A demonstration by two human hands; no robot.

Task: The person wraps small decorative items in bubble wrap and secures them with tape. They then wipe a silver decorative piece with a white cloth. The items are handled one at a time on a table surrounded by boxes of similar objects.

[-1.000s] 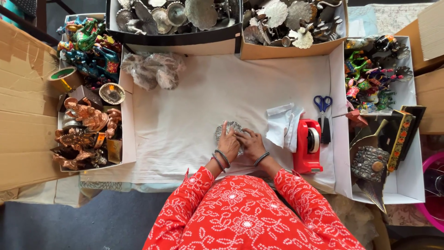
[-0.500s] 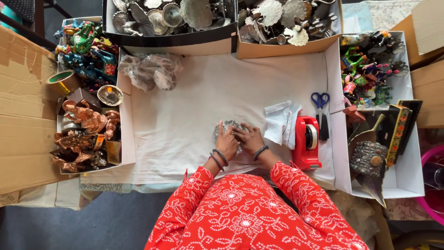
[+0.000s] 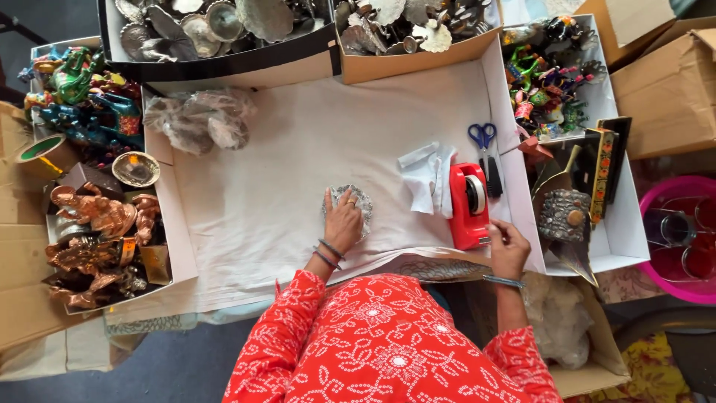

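Note:
My left hand (image 3: pixel 343 224) lies palm down on a small bundle wrapped in clear bubble plastic (image 3: pixel 363 203), holding it against the white sheet (image 3: pixel 298 164). My right hand (image 3: pixel 509 250) is off to the right, with its fingers pinched at the near end of the red tape dispenser (image 3: pixel 468 205). Whether a strip of tape is between the fingers is too small to tell. Crumpled white paper (image 3: pixel 426 175) lies just left of the dispenser. Blue-handled scissors (image 3: pixel 483 142) lie behind it.
A plastic bag of silvery pieces (image 3: pixel 198 119) sits at the sheet's far left. Boxes of metal ornaments (image 3: pixel 216 22) stand at the back. Copper figurines (image 3: pixel 97 239) and painted figurines (image 3: pixel 82 97) fill the left trays; more painted figurines (image 3: pixel 552 82) fill the right tray. A pink tub (image 3: pixel 671 231) stands far right.
Both hands were together on the bundle. My right hand has left it and moved right to the near end of the tape dispenser. The left hand stays on the bundle.

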